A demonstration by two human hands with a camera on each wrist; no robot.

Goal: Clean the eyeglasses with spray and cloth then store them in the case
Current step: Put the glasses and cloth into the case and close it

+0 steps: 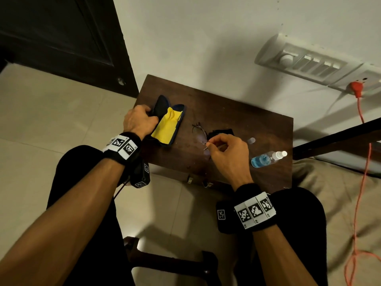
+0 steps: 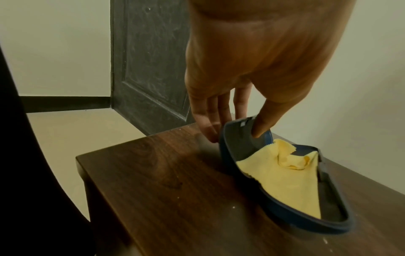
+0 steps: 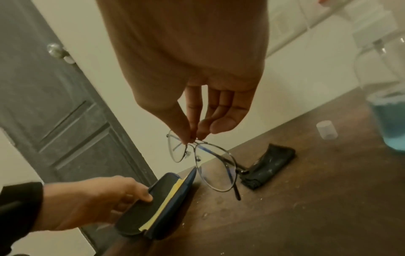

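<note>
The thin metal-framed eyeglasses (image 3: 210,162) hang just above the wooden table (image 1: 237,116), folded arms down. My right hand (image 3: 192,138) pinches them at the bridge between thumb and fingertips; in the head view the eyeglasses (image 1: 200,133) show left of that hand (image 1: 222,149). The dark blue case (image 2: 291,220) lies open at the table's left, a yellow cloth (image 2: 282,180) spread inside it. My left hand (image 2: 236,131) grips the raised lid (image 1: 159,106), thumb inside, fingers behind. The spray bottle (image 1: 268,158) with blue liquid lies on its side at the right.
A folded black cloth (image 3: 269,168) lies behind the glasses, and the bottle's small clear cap (image 3: 326,129) stands beyond it. A wall and a dark door (image 1: 61,38) are close behind. An orange cable (image 1: 362,162) hangs from a socket at the right.
</note>
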